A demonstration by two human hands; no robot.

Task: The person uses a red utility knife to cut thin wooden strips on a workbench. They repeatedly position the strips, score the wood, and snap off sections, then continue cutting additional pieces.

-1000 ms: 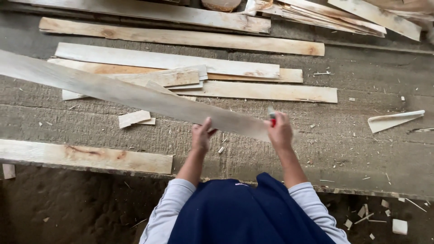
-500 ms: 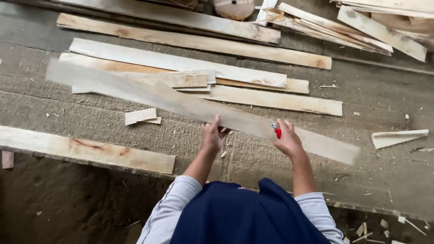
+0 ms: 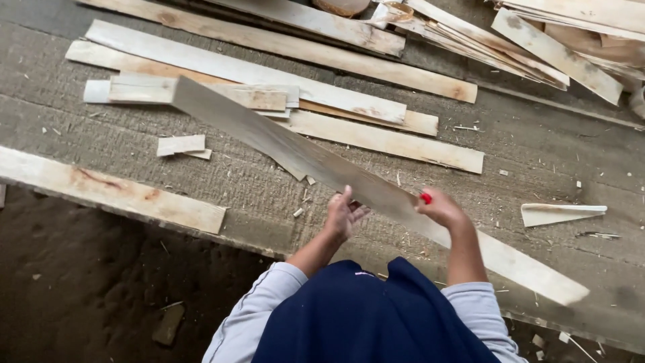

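Observation:
A long, thin, pale wooden strip (image 3: 282,144) runs slantwise from upper left to lower right over a rough grey work surface (image 3: 537,154). My left hand (image 3: 342,216) is at the strip's near edge, thumb up and fingers curled against it. Farther along to the right, my right hand (image 3: 443,210) grips the same strip. A small red object (image 3: 425,198) shows between that hand's fingers; what it is I cannot tell. The strip's right end (image 3: 557,286) reaches past my right arm. I wear light grey sleeves and a dark blue garment (image 3: 363,316).
Several flat wooden strips (image 3: 376,138) lie side by side behind the held one. A reddish-stained plank (image 3: 114,191) lies along the surface's front left edge. Small offcuts (image 3: 180,144) and a curled scrap (image 3: 561,213) lie loose. More strips (image 3: 537,37) are piled top right. Dark dirt floor (image 3: 87,289) lies lower left.
The held strip has slid rightward between my hands: its left end came in from the frame's left edge to mid-view, and its right end now sticks out far to the right.

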